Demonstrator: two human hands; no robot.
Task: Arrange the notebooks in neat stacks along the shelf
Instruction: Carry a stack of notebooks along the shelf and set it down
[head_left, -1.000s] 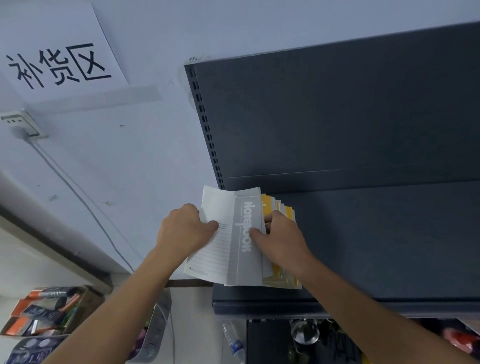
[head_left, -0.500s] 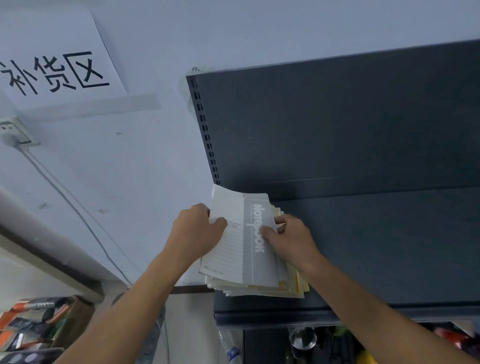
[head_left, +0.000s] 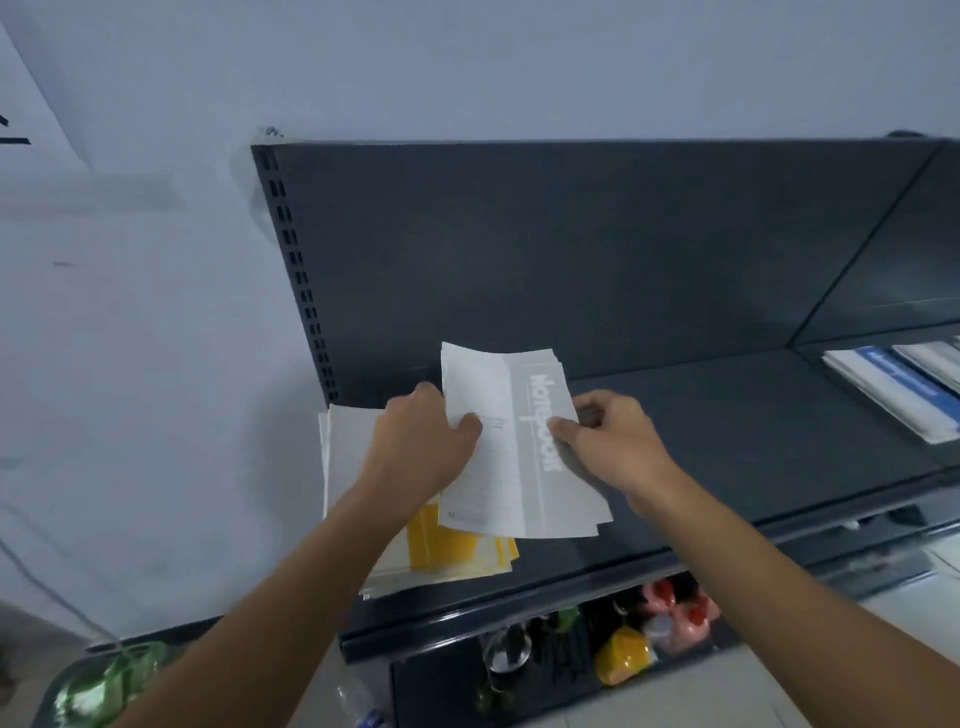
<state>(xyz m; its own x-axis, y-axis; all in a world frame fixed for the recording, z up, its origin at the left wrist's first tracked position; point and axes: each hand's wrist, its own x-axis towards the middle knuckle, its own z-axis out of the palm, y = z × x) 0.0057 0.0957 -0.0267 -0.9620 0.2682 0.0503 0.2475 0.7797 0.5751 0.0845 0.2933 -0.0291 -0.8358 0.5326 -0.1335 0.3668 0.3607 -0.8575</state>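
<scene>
Grey soft-cover notebooks (head_left: 524, 441), a thin bundle, overlap the yellow stack (head_left: 452, 545) at the left end of the shelf (head_left: 727, 441). Left hand (head_left: 415, 452) and right hand (head_left: 618, 441) pinch opposite long edges. Probably light, floppy and prone to fanning: grip both edges.

Top notebook (head_left: 519, 447): white ruled cover, grey band, white lettering. Lower stack (head_left: 457, 551): yellow and white. Shelf (head_left: 727, 415): dark grey. Far notebooks (head_left: 893, 384): blue and white.
</scene>
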